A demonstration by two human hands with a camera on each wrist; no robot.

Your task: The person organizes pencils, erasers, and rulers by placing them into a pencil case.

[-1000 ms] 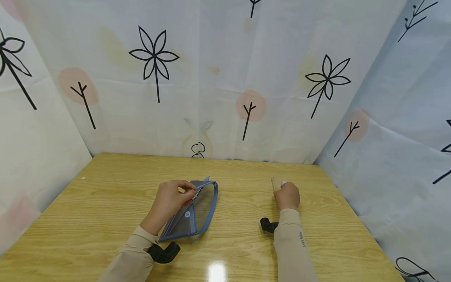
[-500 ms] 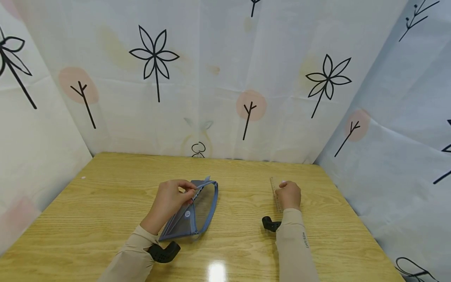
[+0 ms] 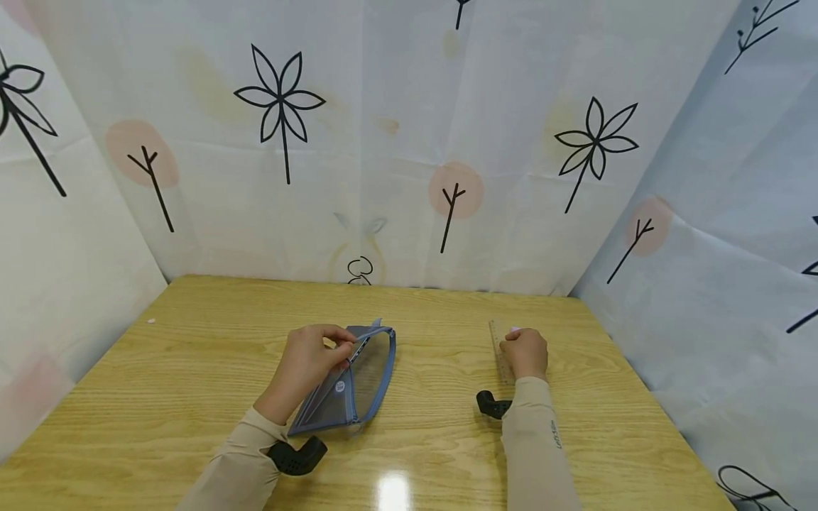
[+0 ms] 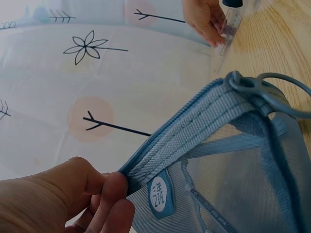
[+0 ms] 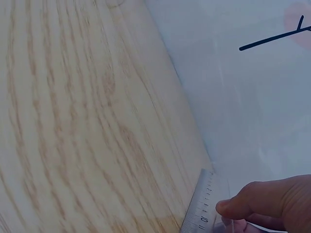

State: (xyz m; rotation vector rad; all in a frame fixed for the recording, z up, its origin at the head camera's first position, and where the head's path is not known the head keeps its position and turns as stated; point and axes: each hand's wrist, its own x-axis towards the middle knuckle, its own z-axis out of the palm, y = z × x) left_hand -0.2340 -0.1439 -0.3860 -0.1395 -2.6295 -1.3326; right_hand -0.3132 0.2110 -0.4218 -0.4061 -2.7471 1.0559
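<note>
My left hand [image 3: 313, 365] pinches the zipped edge of a blue mesh pencil pouch [image 3: 371, 376], whose mouth gapes. In the left wrist view, thumb and fingers [image 4: 114, 191] hold the pouch's zipper band [image 4: 180, 128] beside a small blue tag [image 4: 160, 194]. To the right, my right hand [image 3: 525, 353] holds a clear ruler [image 3: 498, 348] by its side, the thumb lying on the printed scale. The ruler [image 5: 201, 204] points away from me in the head view. A small pale purple bit [image 3: 515, 329] shows past the right knuckles, mostly hidden by the hand.
The wood-grain table [image 3: 434, 440] carries the pouch, with white patterned cloth [image 3: 396, 142] behind and at both sides. Near the table's left edge lies a tiny white speck [image 3: 150, 321]. Black wrist devices [image 3: 297, 456] sit on both sleeves.
My right hand has shifted slightly right, and more of the ruler's near end shows beside it. The left hand and the pouch have stayed in place.
</note>
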